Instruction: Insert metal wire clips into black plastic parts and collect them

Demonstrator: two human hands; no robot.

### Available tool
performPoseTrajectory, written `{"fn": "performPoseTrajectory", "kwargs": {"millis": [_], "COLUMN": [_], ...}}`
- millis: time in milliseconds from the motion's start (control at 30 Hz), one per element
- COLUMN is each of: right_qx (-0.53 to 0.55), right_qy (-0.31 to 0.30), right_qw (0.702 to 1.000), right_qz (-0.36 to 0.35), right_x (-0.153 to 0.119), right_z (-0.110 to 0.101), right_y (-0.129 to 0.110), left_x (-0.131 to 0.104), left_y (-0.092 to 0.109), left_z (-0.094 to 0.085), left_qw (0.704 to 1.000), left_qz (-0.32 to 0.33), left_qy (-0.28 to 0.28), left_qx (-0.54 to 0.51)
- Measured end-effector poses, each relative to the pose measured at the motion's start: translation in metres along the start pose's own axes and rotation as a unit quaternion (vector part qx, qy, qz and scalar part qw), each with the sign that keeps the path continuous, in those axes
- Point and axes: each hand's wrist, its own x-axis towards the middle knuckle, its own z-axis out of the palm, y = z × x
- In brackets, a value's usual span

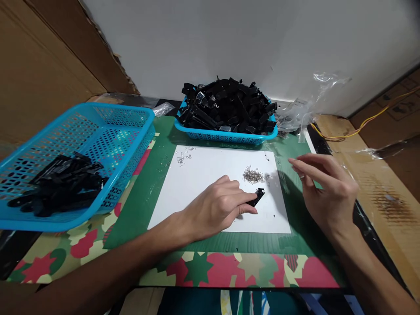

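Note:
My left hand (223, 203) reaches over the white sheet (197, 192), its thumb and index finger closed on a small black plastic part (258, 197). The end of that part sticks out beyond the fingertips; the rest is covered by the fingers. Just above it lies a small heap of thin metal springs (252, 175), with a few loose ones to its right. My right hand (328, 188) hovers past the sheet's right edge, thumb and fingers drawn together in a pinch. Whatever may be between those fingertips is too small to make out.
A blue basket (226, 136) piled with black plastic parts stands at the back. Another blue basket (131, 144) on the left holds fewer black parts (65, 183). Scattered springs (183, 155) lie at the sheet's upper left. Clear plastic bags (297, 113) and a yellow cable (364, 124) are at right.

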Motion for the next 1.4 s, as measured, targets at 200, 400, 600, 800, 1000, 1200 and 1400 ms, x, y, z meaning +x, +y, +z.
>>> {"fn": "performPoseTrajectory", "kwargs": {"millis": [200, 400, 600, 800, 1000, 1200, 1400], "right_qx": [0.263, 0.309, 0.338, 0.335, 0.339, 0.339, 0.382], "right_qy": [-0.062, -0.105, -0.101, -0.138, -0.186, -0.161, -0.078], "right_qw": [0.935, 0.916, 0.896, 0.889, 0.868, 0.880, 0.882], "right_qz": [0.228, 0.235, 0.269, 0.281, 0.311, 0.289, 0.263], "right_x": [-0.003, -0.005, -0.004, -0.004, 0.001, -0.003, -0.007], "right_z": [0.013, 0.030, 0.033, 0.034, 0.034, 0.039, 0.038], "right_y": [-0.019, -0.029, -0.028, -0.025, -0.021, -0.027, -0.029], "left_x": [0.001, 0.001, 0.001, 0.001, 0.000, 0.001, 0.011], "left_y": [0.001, 0.001, 0.000, 0.000, 0.002, 0.005, 0.009], "left_z": [-0.003, -0.006, -0.006, -0.006, -0.002, -0.002, -0.022], "left_qw": [0.998, 0.989, 0.992, 0.996, 0.998, 0.994, 0.982], "left_qz": [-0.038, -0.122, -0.104, -0.066, -0.037, -0.075, -0.153], "left_qy": [0.002, -0.011, -0.014, -0.009, 0.003, 0.002, 0.059], "left_qx": [-0.042, -0.082, -0.072, -0.054, -0.059, -0.077, -0.095]}}
